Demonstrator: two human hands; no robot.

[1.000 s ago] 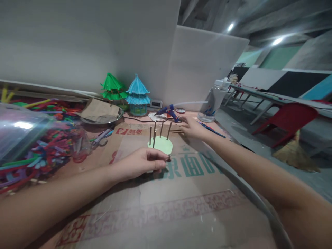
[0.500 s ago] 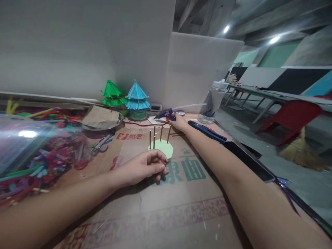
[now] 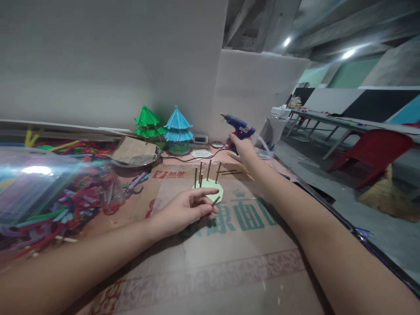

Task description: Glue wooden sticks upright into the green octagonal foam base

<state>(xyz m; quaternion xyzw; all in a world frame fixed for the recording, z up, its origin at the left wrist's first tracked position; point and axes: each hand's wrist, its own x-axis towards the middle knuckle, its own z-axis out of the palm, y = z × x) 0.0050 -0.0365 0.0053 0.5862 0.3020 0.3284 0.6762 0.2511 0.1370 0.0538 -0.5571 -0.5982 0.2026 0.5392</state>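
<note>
My right hand [image 3: 242, 146] grips a blue hot glue gun [image 3: 239, 124] raised above the table, its nozzle pointing left and a clear glue stick trailing from its back. Between the thumb and fingers of my left hand [image 3: 195, 205] is a short thin brown stick [image 3: 215, 201]; the index finger is stretched out. Just beyond that hand lies a pale green many-sided base [image 3: 216, 191], with several brown sticks [image 3: 209, 170] standing upright along its edge. My left fingers hide its near side.
Green [image 3: 148, 122] and blue [image 3: 178, 129] pavilion models stand at the back beside a small digital display [image 3: 200, 138]. Colourful pipe cleaners [image 3: 78, 192] crowd the left, near scissors [image 3: 136, 186] and a metal tray [image 3: 144, 162]. Loose sticks [image 3: 229, 172] and a clear bottle [image 3: 275, 131] are right.
My right hand has lifted the glue gun off the table, up and to the right. My left index finger has straightened, while the stick stays in the hand.
</note>
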